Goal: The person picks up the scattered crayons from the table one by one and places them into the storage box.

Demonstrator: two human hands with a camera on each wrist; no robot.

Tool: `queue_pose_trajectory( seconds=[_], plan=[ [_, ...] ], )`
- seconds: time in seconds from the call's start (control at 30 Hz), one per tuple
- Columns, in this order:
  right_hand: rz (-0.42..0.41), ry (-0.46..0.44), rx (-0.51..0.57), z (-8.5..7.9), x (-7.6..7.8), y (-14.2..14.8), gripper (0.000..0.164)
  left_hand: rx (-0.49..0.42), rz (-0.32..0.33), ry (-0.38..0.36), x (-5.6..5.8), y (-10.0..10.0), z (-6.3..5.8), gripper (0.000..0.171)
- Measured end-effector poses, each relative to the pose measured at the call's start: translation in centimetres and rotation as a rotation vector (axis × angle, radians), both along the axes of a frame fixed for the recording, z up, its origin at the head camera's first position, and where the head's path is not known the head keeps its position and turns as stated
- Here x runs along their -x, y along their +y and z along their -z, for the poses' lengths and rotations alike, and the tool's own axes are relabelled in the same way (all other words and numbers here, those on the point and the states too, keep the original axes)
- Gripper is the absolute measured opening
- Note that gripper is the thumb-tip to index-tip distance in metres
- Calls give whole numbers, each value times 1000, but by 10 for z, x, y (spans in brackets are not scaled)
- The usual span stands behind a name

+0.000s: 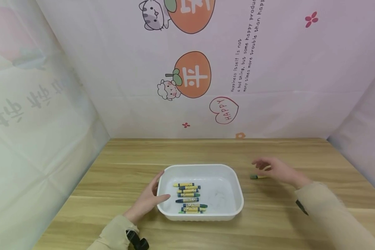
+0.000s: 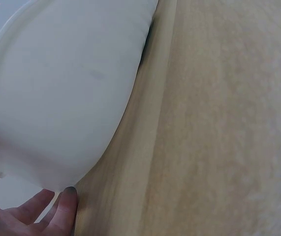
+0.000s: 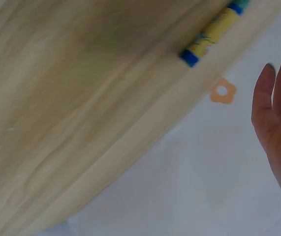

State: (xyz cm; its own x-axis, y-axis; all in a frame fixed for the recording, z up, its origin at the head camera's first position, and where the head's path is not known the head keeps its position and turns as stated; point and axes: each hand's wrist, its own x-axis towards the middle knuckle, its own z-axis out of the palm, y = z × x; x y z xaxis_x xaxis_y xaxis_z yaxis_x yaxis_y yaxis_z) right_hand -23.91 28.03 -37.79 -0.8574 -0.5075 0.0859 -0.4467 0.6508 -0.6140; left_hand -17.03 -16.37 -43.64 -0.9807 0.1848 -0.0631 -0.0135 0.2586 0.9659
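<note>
A white plastic basin [image 1: 203, 217] stands on the wooden table, with several crayons [image 1: 187, 200] lying in a rough column inside it. My left hand [image 1: 145, 199] grips the basin's left side, thumb over the rim and fingers along the outer wall. The left wrist view shows those fingertips [image 2: 67, 196] against the basin's outside [image 2: 66, 88]. To the right of the basin, one green crayon with a yellow wrapper [image 1: 255, 177] lies on the table. Just above it hovers my right hand [image 1: 278, 170], holding nothing. In the right wrist view, that crayon [image 3: 211, 34] lies apart from the loosely extended fingers [image 3: 263, 93].
The table [image 1: 118, 180] has light wood grain. A printed white cloth [image 1: 137, 104] hangs behind its far edge, and further cloth walls [image 1: 50, 139] enclose the left and right sides. Both forearms wear beige sleeves, with a dark strap [image 1: 137, 239] on the left wrist.
</note>
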Motion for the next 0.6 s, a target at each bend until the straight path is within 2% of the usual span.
queue_pose_trajectory(
  seconds=[0.13,0.27,0.6],
  plan=[
    [2,80,-110,17,4,4,36,0,4,0,-1,0,-1,88],
    [-3,99,-219,29,7,6,42,0,10,2,-2,1,-2,88],
    [-32,66,-263,38,13,10,43,-29,16,-16,-3,0,-5,87]
  ],
)
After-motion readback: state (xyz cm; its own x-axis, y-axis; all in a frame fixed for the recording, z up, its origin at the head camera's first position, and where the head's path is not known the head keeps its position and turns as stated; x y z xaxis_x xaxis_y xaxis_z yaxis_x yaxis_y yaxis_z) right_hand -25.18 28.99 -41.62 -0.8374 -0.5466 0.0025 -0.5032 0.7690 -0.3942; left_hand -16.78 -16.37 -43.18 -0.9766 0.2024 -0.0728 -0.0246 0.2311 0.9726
